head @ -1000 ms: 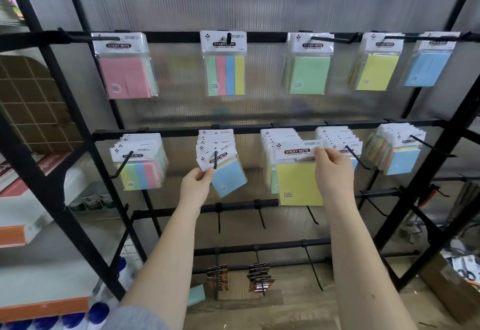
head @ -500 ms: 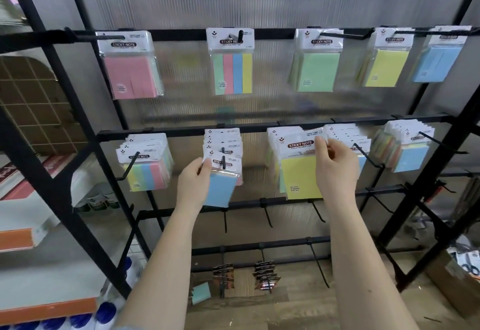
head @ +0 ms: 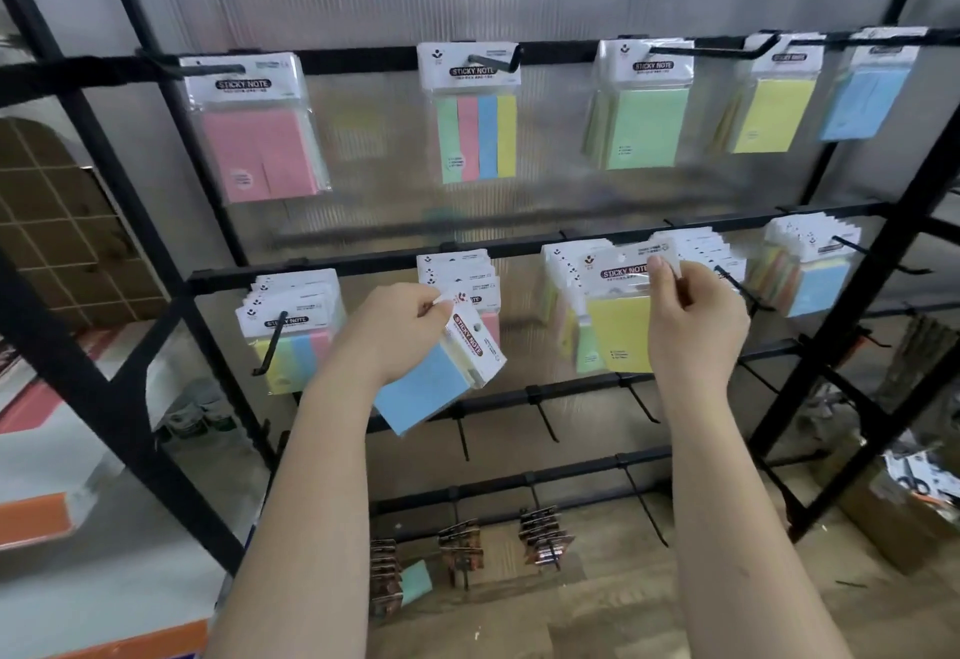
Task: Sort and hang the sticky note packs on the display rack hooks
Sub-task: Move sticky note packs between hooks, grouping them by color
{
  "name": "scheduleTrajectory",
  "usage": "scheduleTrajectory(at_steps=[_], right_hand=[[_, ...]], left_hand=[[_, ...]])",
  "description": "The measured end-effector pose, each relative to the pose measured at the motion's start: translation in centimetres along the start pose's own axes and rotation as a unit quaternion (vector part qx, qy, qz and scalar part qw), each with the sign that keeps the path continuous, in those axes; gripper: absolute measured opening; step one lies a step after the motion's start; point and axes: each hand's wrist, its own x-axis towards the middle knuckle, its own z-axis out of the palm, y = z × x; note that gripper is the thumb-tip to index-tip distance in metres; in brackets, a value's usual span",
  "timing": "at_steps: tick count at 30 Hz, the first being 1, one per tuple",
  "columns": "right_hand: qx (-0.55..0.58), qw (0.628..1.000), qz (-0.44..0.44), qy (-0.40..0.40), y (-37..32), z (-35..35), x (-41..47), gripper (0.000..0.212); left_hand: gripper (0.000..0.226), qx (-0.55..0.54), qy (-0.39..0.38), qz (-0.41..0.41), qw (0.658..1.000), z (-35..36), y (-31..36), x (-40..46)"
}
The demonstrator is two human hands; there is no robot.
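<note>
We face a black display rack with a ribbed translucent sheet behind it. Our left hand grips a blue pack of sticky notes by its white header card, fingers curled round the top; the pack is tilted, header pointing up to the right, and it is off its hook, in front of the second stack on the middle rail. Our right hand pinches the header card of a yellow pack at the front of the third stack on that rail; we cannot tell whether this pack still hangs on its hook. The two hands are well apart, each on its own pack.

On the top rail hang five packs: pink, striped, green, yellow and blue. The middle rail also carries a striped stack at the left and a blue-fronted stack at the right. The lower rails hold bare hooks, and small dark clips hang on the lowest row, above a wooden floor.
</note>
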Motion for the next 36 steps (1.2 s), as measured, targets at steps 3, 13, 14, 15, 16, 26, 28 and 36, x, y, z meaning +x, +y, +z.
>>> scheduleTrajectory(at_steps=[3,13,14,15,16,26,28,36], right_hand=[[0.001,1.0,0.01,0.013,0.3,-0.4,-0.3,0.053],[-0.011,0.995,0.023,0.095,2.6,-4.7,1.9,0.049],[0.0,0.994,0.025,0.105,2.8,-5.3,2.3,0.049],[0.012,0.993,0.027,0.112,3.2,-5.9,2.7,0.05],[0.022,0.992,0.029,0.119,3.6,-6.5,3.3,0.05],[0.085,0.991,0.005,0.106,11.5,-15.6,11.6,0.037],[0.103,0.991,-0.002,0.08,12.6,-17.7,13.7,0.042],[0.182,0.983,0.004,-0.013,15.2,-22.1,19.9,0.024]], left_hand=[[0.04,-0.007,-0.004,0.025,1.0,-0.5,0.8,0.2],[0.035,0.034,0.044,0.015,0.998,1.8,4.5,2.0],[0.035,0.037,0.044,0.014,0.998,2.2,5.2,2.2],[0.035,0.038,0.045,0.016,0.998,2.7,5.9,2.4],[0.036,0.039,0.048,0.02,0.998,3.2,6.7,2.7],[0.036,0.027,0.09,0.016,0.995,11.4,17.4,4.5],[0.037,0.019,0.101,0.0,0.995,13.3,19.7,4.5],[0.039,0.009,0.123,-0.054,0.991,18.1,26.3,4.0]])
